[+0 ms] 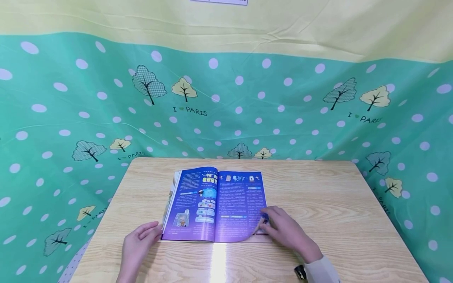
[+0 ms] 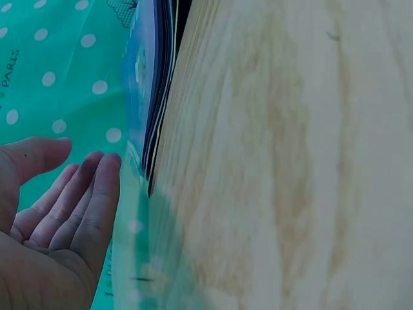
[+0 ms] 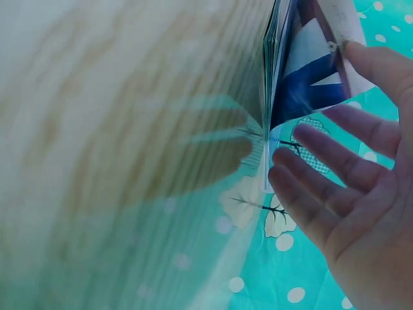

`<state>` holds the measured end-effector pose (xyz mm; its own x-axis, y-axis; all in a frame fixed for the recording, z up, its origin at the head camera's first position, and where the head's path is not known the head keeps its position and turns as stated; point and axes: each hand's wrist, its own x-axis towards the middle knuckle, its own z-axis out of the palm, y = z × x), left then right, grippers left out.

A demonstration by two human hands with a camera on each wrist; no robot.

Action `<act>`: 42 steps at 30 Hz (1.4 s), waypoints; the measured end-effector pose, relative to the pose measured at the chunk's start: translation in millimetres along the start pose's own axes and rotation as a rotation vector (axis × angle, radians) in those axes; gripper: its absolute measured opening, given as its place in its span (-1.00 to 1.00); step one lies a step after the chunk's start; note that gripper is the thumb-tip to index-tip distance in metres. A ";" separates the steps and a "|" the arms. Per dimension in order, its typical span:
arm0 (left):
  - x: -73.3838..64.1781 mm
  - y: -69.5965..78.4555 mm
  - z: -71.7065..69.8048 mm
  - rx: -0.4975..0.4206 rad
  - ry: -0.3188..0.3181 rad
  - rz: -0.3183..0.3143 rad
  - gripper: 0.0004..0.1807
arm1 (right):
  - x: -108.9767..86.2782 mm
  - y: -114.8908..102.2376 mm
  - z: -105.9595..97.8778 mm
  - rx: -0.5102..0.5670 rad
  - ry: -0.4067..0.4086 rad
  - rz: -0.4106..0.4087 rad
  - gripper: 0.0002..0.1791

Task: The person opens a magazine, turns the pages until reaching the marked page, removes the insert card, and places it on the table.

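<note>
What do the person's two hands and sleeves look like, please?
Both hands are bare, with no gloves visible. The right hand has a pale, light greyish sleeve behind it and a small black device at the wrist. By the left hand, no sleeve shows.

Left grip (image 1: pixel 139 240), fingers (image 2: pixel 95 216) relaxed; right grip (image 1: pixel 286 230), thumb (image 3: pixel 381 68) and forefinger (image 3: pixel 362 131) pinching
</note>
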<state>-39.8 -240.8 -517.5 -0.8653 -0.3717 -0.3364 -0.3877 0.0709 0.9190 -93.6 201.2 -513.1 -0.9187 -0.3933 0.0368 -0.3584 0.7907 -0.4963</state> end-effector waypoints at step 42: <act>2.8 50.5 109.8 -0.169 -0.405 0.250 -0.54 | 22.1 -34.2 14.0 0.023 -0.013 -0.190 -0.28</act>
<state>-96.7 -136.6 -494.7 -0.9919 0.0285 -0.1237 -0.1250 -0.0517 0.9908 -99.3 158.9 -507.4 -0.8326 -0.5407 0.1200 -0.5209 0.6908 -0.5014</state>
